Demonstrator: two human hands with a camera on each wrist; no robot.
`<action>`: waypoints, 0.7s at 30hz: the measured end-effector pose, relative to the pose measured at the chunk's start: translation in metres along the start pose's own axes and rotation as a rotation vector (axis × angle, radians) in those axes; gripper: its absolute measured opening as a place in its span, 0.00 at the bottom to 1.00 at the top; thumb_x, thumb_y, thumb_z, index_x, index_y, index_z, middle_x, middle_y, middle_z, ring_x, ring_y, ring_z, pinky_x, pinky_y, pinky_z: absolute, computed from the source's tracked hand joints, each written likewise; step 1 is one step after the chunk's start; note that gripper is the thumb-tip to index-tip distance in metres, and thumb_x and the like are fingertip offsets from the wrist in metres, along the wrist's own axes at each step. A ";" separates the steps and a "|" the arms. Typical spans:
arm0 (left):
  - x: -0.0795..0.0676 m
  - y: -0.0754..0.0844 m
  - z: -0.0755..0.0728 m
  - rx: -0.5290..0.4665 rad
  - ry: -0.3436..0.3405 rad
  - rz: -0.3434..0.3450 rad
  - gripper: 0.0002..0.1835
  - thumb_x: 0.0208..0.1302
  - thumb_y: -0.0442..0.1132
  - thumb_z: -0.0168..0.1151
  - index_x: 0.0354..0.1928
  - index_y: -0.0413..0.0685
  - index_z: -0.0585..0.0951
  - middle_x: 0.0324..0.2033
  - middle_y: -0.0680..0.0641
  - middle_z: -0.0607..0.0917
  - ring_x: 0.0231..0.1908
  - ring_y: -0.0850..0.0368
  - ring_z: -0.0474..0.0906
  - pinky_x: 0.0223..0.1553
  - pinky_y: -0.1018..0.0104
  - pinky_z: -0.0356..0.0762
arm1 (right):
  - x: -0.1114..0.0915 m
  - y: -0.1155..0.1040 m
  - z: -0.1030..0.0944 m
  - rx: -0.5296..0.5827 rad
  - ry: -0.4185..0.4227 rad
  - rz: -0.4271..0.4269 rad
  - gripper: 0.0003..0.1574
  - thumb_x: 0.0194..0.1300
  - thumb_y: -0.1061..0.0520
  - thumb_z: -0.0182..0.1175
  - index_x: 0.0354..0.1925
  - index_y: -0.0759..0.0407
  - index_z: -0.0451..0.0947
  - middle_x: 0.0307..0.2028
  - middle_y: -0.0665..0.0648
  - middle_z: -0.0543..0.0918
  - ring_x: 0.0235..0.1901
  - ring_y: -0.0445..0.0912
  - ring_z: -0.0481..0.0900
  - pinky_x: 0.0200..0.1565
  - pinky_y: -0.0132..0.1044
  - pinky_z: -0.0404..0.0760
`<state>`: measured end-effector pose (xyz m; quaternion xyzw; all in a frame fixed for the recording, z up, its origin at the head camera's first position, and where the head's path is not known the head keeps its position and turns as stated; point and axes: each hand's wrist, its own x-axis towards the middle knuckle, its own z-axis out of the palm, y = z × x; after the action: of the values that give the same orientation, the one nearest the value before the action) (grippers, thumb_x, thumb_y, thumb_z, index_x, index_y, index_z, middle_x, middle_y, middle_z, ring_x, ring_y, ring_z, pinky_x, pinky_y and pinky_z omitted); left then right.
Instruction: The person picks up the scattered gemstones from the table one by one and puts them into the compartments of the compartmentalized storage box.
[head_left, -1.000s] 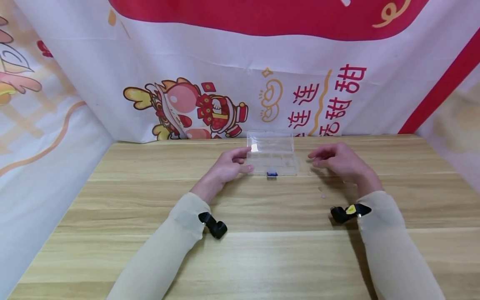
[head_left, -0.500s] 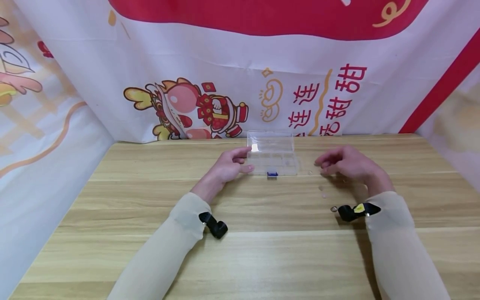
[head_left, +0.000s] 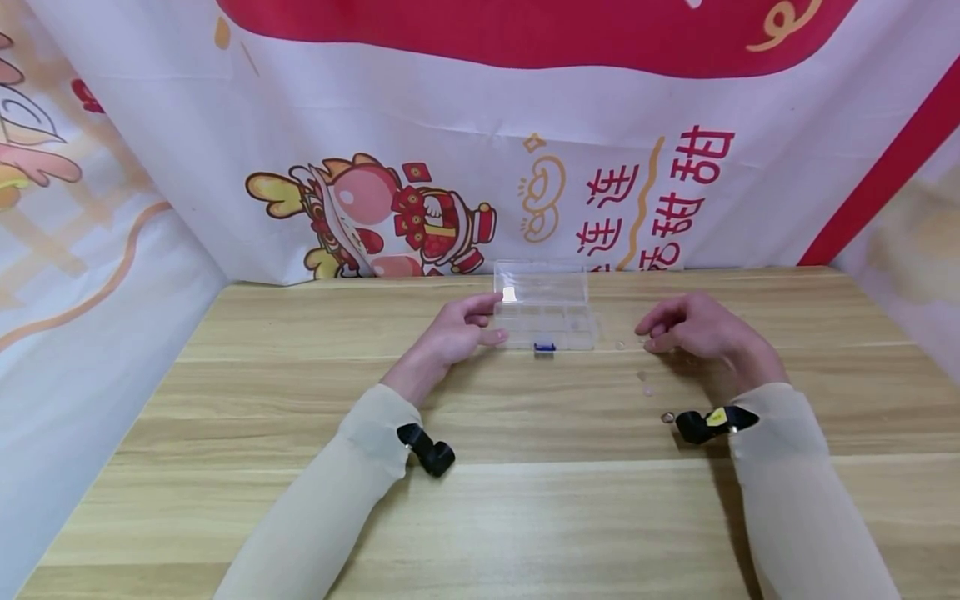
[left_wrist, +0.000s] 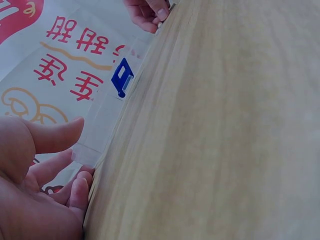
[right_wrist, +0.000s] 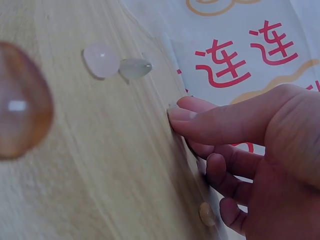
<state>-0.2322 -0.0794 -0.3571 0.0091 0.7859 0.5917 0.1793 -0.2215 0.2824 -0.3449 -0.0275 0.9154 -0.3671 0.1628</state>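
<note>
A clear plastic compartment box (head_left: 543, 329) stands with its lid (head_left: 543, 282) up at the back of the table. Its blue latch (left_wrist: 121, 77) faces the front. My left hand (head_left: 457, 332) rests at the box's left end, with thumb and index finger spread along it. To the right of the box, my right hand (head_left: 693, 329) pinches a small pale stone (left_wrist: 159, 24) between thumb and index fingertips, low over the wood. Near it lie a pink polished stone (right_wrist: 101, 60), a grey-green one (right_wrist: 135, 68), a large brown one (right_wrist: 22, 102) and an orange one (right_wrist: 206, 214).
The wooden table (head_left: 525, 517) ends at a printed cloth backdrop (head_left: 420, 100) right behind the box. A small stone (head_left: 620, 344) lies between the box and my right hand. The brown stone sits near the right wrist camera (head_left: 701, 427).
My right hand has moved right, away from the box, then lowered its fingertips slightly to the table at a small stone. My left hand and the box have stayed put.
</note>
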 end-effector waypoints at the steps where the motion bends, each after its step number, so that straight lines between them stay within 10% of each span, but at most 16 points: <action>1: 0.000 0.000 0.000 0.000 0.000 0.000 0.34 0.70 0.35 0.70 0.76 0.63 0.74 0.70 0.51 0.76 0.66 0.51 0.69 0.75 0.54 0.66 | 0.000 -0.001 0.000 -0.005 0.001 0.007 0.18 0.68 0.58 0.71 0.55 0.61 0.86 0.43 0.55 0.81 0.41 0.48 0.73 0.38 0.37 0.76; 21: 0.000 -0.001 0.000 -0.006 -0.007 -0.005 0.34 0.71 0.36 0.69 0.77 0.63 0.73 0.70 0.52 0.76 0.66 0.51 0.69 0.76 0.54 0.66 | 0.001 -0.003 0.003 -0.057 0.008 -0.024 0.13 0.71 0.55 0.69 0.50 0.59 0.85 0.41 0.57 0.80 0.39 0.50 0.73 0.36 0.38 0.74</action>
<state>-0.2323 -0.0798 -0.3576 0.0087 0.7835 0.5935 0.1837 -0.2213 0.2778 -0.3452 -0.0418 0.9257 -0.3429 0.1540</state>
